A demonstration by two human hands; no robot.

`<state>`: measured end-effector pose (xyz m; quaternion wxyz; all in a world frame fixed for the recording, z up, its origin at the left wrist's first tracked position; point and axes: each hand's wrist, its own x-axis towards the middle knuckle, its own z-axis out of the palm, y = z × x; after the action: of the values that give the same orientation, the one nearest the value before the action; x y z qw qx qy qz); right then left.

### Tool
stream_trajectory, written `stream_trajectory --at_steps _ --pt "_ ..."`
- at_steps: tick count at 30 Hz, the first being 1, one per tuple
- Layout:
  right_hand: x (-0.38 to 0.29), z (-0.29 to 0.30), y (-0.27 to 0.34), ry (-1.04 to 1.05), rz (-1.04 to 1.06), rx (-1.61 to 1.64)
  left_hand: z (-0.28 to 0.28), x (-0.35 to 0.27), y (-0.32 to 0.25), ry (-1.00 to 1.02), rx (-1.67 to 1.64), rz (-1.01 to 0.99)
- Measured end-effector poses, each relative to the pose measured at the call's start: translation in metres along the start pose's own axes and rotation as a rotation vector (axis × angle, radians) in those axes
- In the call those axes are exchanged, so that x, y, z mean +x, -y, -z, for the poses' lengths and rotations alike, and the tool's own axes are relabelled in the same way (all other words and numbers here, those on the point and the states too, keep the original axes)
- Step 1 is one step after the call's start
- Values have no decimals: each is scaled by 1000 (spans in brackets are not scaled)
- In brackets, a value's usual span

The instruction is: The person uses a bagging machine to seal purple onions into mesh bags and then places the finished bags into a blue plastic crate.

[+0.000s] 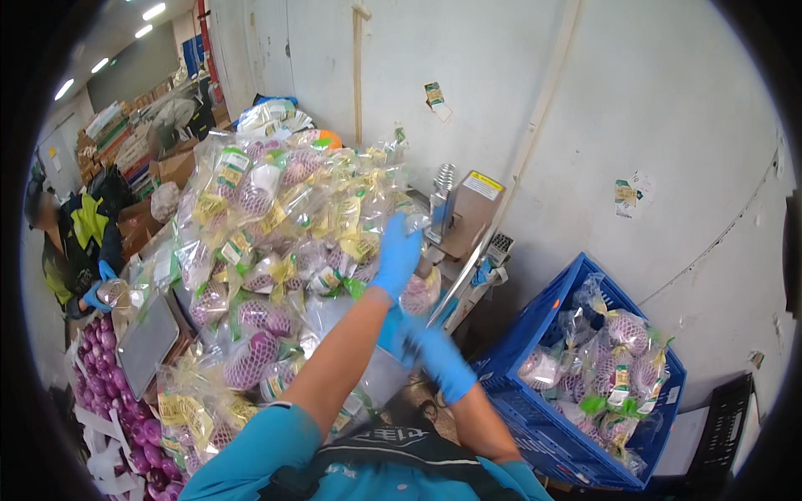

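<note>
My left hand (399, 253), in a blue glove, grips the gathered clear top of a plastic bag (420, 292) of red onions in foam netting. The bag's top is against a bench-mounted bag-closing machine (446, 216) with an upright spring and a brown plate. My right hand (443, 361), also gloved in blue, is lower and nearer my body. It is blurred, and a dark patch shows at its fingers; whether it holds something is unclear. A large heap of bagged onions (263, 313) covers the table to the left of my hands.
A blue plastic crate (583, 473) with several bagged onions stands tilted at right. Loose red onions (103, 363) lie at far left, near a grey flat-topped scale (148, 341). Beyond it, a gloved co-worker (78, 250) handles a bag. A pale wall (476, 50) rises behind the machine.
</note>
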<state>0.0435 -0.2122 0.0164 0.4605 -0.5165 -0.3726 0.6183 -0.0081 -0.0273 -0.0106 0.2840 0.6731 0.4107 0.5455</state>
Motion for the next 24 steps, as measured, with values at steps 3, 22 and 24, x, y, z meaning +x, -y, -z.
stream_trajectory --at_steps 3,22,24 --pt "2 19 83 -105 457 582 6 -2 -30 29 108 -154" --pt "-110 120 44 -1395 1188 -651 59 11 111 405 534 -190" --pt "-98 77 53 -1409 1027 -244 31 24 106 302 611 -284"
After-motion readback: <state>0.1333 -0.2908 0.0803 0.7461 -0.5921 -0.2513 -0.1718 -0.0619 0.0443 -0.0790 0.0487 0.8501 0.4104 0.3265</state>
